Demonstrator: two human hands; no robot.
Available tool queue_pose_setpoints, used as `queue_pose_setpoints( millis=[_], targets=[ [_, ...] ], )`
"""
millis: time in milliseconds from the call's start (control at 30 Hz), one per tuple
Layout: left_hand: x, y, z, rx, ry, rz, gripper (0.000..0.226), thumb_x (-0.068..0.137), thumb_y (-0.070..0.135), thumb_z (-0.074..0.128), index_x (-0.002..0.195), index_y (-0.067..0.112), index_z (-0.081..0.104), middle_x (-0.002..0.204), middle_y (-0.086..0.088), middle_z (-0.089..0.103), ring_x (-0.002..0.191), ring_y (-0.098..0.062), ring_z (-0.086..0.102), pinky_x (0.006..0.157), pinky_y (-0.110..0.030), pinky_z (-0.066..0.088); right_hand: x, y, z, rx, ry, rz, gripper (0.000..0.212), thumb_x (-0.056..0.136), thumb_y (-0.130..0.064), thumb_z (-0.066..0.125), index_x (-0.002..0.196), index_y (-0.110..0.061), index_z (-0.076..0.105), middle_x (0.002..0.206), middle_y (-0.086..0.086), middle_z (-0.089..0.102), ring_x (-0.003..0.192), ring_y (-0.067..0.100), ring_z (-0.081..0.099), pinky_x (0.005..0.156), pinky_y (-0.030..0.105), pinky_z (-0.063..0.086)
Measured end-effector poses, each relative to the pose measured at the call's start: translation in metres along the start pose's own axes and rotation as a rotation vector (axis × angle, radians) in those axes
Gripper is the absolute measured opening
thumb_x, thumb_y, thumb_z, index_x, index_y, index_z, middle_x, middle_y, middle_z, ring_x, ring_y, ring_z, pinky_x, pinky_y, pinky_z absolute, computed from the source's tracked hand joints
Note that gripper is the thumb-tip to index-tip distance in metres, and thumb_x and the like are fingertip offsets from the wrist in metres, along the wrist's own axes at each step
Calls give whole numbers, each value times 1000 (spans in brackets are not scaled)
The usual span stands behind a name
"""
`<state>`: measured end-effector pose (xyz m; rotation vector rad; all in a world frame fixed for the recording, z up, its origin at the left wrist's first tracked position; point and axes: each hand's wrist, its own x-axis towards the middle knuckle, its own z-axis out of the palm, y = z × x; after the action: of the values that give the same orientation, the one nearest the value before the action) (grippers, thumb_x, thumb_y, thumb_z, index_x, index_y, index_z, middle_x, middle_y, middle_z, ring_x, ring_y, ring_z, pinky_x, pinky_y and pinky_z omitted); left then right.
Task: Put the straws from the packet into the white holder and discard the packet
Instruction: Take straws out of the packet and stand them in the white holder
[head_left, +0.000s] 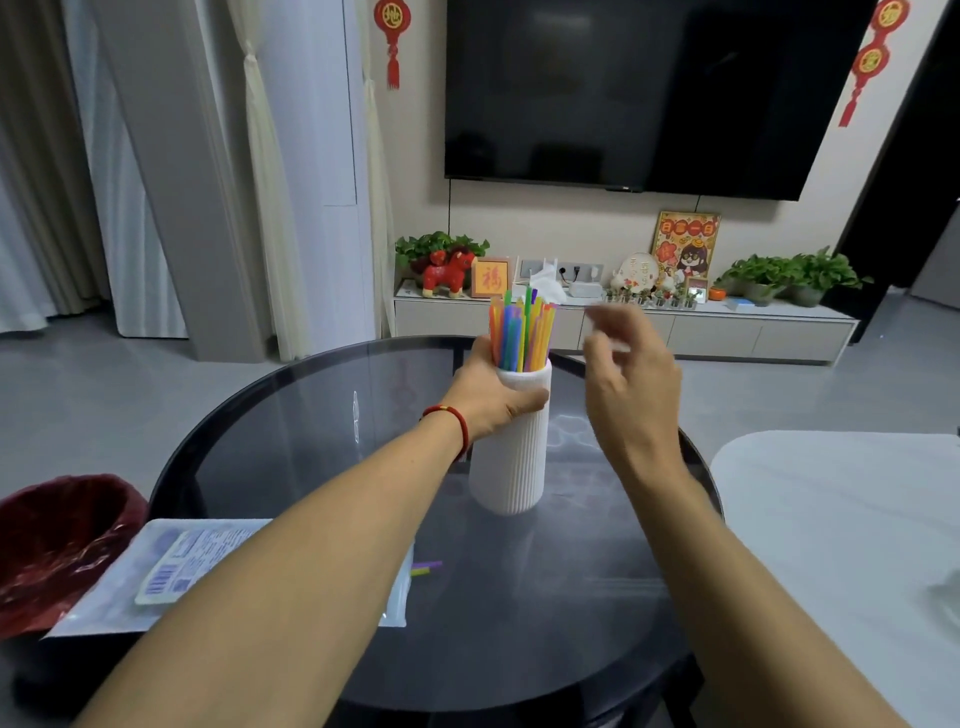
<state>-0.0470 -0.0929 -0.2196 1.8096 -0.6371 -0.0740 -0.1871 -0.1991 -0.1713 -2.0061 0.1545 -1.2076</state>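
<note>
A tall white ribbed holder stands upright near the middle of the round dark glass table. Several coloured straws stick up out of it. My left hand grips the holder around its upper part. My right hand hovers just right of the straw tops, blurred, fingers apart, holding nothing. The clear plastic packet with a barcode label lies flat at the table's near left edge, partly under my left forearm. Two loose straw ends, purple and green, poke out at the packet's right.
A bin with a dark red bag stands on the floor left of the table. A white marble-look surface lies to the right. Behind the table are a low TV cabinet with ornaments and plants, and a wall-mounted TV.
</note>
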Motion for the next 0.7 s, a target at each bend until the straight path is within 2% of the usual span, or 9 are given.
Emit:
queue_pose_setpoints(
  millis=[67,133,200,267,333,400,500,600,700],
  targets=[
    [-4,-2,-6,13,-77,-34,93,60,47,89,137,22,44,126,-2,62,113,-21,62,101,-50,51,-34,19,-4,-18,-8,112,20,99,-8,56,111,-13,71,105,0,72,88,4,65,76,8,52],
    [-20,-8,-18,37,-127,-146,113,64,54,87,153,20,25,146,-3,51,129,-25,53,110,-48,43,-61,38,-6,-89,-203,211,18,97,-8,59,107,-13,72,102,0,73,88,2,65,70,8,50],
    [-55,-21,-38,167,-107,-200,112,73,57,79,157,21,15,157,-5,38,139,-24,43,110,-38,39,-77,53,-5,-203,-469,316,21,95,-12,60,111,-15,74,102,2,75,89,10,69,77,23,57],
    [-101,-40,-65,413,-128,-130,100,76,62,72,155,23,24,158,0,36,141,-15,39,107,-27,34,-84,61,-2,-263,-662,415,23,94,-17,60,113,-17,74,103,3,76,91,20,72,86,41,61],
    [-148,-55,-93,633,-248,-74,105,69,71,68,155,28,25,160,8,31,143,-9,32,111,-24,27,-93,62,4,-314,-810,426,20,94,-19,61,110,-19,73,103,3,76,92,23,73,88,47,61],
    [-175,-67,-111,824,-398,-63,115,67,72,70,157,27,16,163,9,19,150,-11,15,121,-34,15,-104,62,12,-344,-931,382,19,94,-20,61,109,-18,72,103,3,76,90,22,72,87,46,60],
    [-183,-72,-116,1013,-553,-77,125,69,69,72,159,21,-1,166,2,5,153,-14,0,124,-47,0,-114,59,26,-373,-1007,308,24,94,-22,62,115,-16,72,107,0,74,92,18,68,86,37,58],
    [-172,-69,-108,1090,-570,-29,121,70,60,75,158,15,5,153,-4,31,142,-22,26,120,-46,16,-121,52,37,-320,-1026,302,21,97,-26,60,110,-15,71,96,-2,72,81,18,64,81,39,59],
    [-161,-61,-99,1200,-549,66,107,65,54,73,152,19,21,119,-2,42,103,-24,50,96,-36,41,-129,44,43,-243,-1010,287,28,103,-41,49,102,-17,63,76,-7,61,73,22,62,74,39,57]
  ],
)
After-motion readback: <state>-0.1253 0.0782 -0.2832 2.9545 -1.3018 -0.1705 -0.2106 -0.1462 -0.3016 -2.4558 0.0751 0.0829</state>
